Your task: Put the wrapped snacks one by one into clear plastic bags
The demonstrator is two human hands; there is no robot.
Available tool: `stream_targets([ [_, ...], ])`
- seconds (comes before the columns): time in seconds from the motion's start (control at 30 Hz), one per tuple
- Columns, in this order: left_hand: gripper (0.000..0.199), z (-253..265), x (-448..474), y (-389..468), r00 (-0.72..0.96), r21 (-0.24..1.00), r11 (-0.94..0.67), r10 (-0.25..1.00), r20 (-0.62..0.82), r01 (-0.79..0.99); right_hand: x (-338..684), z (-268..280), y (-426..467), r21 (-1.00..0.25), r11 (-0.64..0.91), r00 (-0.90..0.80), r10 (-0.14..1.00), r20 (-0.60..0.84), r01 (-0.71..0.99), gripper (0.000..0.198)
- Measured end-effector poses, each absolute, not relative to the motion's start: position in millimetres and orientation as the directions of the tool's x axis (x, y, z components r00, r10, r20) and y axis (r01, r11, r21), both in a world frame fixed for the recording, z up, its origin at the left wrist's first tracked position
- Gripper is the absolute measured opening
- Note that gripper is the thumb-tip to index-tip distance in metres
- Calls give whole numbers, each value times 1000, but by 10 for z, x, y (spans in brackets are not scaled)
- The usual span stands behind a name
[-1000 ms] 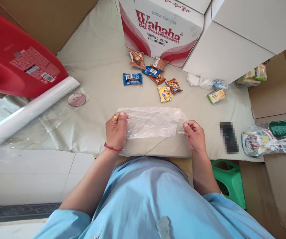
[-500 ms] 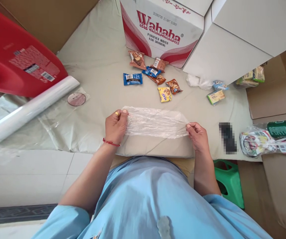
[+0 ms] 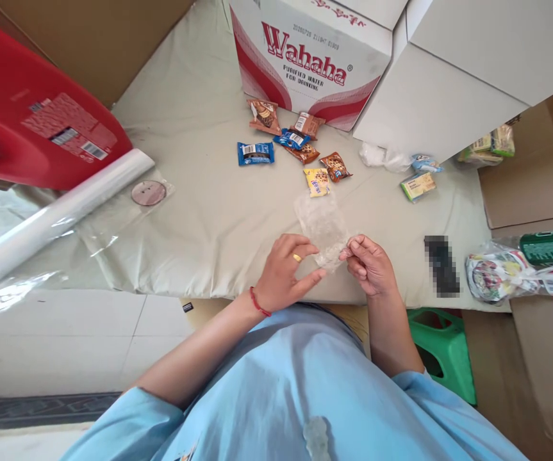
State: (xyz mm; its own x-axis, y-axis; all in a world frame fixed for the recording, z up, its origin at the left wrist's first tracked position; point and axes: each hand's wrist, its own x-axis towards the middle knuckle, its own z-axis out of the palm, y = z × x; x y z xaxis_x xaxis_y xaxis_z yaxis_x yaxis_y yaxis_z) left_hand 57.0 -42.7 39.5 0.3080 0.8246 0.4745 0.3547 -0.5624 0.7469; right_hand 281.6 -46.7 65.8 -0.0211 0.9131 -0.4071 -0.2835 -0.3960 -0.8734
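Note:
A crumpled piece of clear plastic film hangs from my right hand, whose fingers pinch one end of it. My left hand is beside the film, thumb and fingers apart, with nothing gripped between them. Just beyond the film's far end lies a yellow snack packet. Behind it are a brown cookie packet, a blue snack packet and several other small wrapped snacks.
A roll of clear film rests beside a red jug on the left. A Wahaha carton stands at the back. To the right are a pixelated dark object, a green-labelled bottle and a green stool below.
My left hand has let go of the film and moved right, towards my right hand. The film, stretched between both hands before, now hangs bunched from the right one.

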Motion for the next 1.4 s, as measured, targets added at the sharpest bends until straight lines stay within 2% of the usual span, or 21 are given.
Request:
stream_targets([
  [0.07, 53, 334, 725, -385, 383, 782, -546, 820, 426, 301, 2754, 700, -455, -873, -398, -54, 915, -399, -281, 39],
  [0.13, 59, 278, 830, -328, 412, 854, -465, 843, 347, 232, 2712, 735, -438, -879, -387, -82, 921, -380, -278, 38],
  [0.27, 35, 237, 887, -256, 443, 951, -276, 876, 188, 143, 2676, 779, -398, -900, -326, -83, 945, -316, -290, 34],
  [0.33, 34, 230, 870, -252, 445, 969, -210, 886, 132, 131, 2671, 788, -387, -911, -306, -84, 952, -294, -276, 33],
  [0.47, 36, 185, 830, -260, 252, 998, 36, 967, -46, 45, 2688, 765, -399, -950, -214, 12, 975, -222, -228, 36],
  [0.57, 36, 147, 814, -252, 90, 991, 113, 990, -106, -77, 2714, 699, -431, -966, -173, 139, 970, -201, -190, 32],
  [0.67, 35, 148, 817, -251, 19, 982, 112, 994, -110, -151, 2696, 610, -470, -956, -264, 141, 949, -282, -131, 40],
  [0.8, 37, 179, 834, -276, 42, 976, 138, 990, -133, -170, 2572, 521, -491, -926, -370, 74, 924, -376, -78, 51],
  [0.97, 45, 140, 854, -320, 113, 943, 221, 974, -198, -248, 2427, 481, -412, -915, -386, 70, 916, -395, -116, 55],
  [1.03, 49, 116, 860, -327, 126, 910, 273, 961, -246, -311, 2400, 469, -381, -915, -379, 60, 919, -390, -137, 54],
  [1.2, 51, 118, 839, -302, 134, 802, 364, 930, -343, -474, 2408, 435, -375, -933, -317, 76, 940, -333, -169, 36],
  [1.4, 54, 110, 839, -304, 115, 759, 368, 923, -366, -538, 2438, 433, -424, -938, -340, 82, 935, -344, -62, 44],
])
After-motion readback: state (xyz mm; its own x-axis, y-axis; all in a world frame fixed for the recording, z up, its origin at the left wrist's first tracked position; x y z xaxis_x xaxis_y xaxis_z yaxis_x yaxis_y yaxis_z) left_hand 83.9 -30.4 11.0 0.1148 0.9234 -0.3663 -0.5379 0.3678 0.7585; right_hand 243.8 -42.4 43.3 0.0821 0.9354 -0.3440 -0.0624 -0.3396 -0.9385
